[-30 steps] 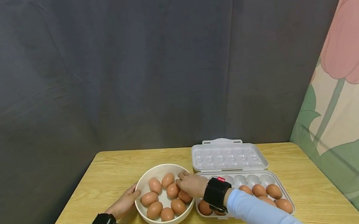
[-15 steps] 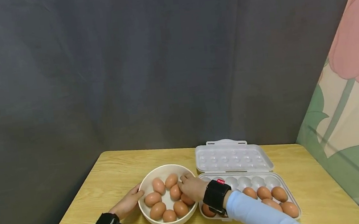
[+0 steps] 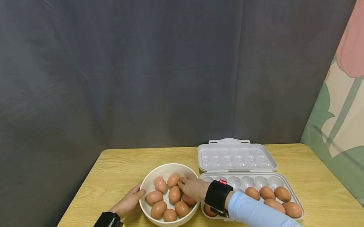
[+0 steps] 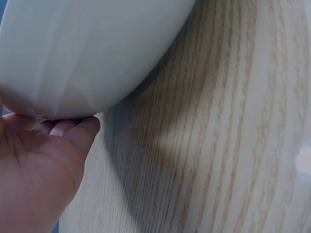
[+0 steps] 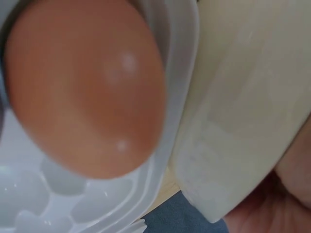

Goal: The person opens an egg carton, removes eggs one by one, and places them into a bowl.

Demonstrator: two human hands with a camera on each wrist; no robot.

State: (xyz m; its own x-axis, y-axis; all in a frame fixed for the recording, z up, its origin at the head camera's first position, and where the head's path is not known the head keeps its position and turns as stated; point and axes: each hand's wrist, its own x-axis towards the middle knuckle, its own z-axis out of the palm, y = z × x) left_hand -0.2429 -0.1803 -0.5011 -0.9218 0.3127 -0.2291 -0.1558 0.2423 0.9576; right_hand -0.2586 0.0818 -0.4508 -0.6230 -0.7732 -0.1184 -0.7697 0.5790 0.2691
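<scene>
A cream bowl point(image 3: 147, 216) with several brown eggs stands on the table in the head view. My left hand point(image 3: 129, 203) grips its left side, thumb at the rim; in the left wrist view, curled fingers point(image 4: 80, 131) press its lower wall. My right hand point(image 3: 194, 188) reaches over the right rim, fingertips down among the eggs, beside a middle egg point(image 3: 174, 194) and over one near the wall point(image 3: 188, 199). I cannot tell whether it holds an egg. The right wrist view shows part of that hand behind the bowl wall point(image 5: 243, 107).
A translucent plastic egg box point(image 3: 297, 199) sits right of the bowl, its lid point(image 3: 236, 157) folded back. Several eggs point(image 3: 282, 194) fill its front and right cups; back cups point(image 3: 260, 182) show bare. My right forearm crosses over it. A dark curtain point(image 3: 164, 74) hangs behind the table.
The whole scene shifts slightly right as the head view moves. The middle egg has moved a little toward the bowl's centre beside my right fingers. My left hand stays on the bowl.
</scene>
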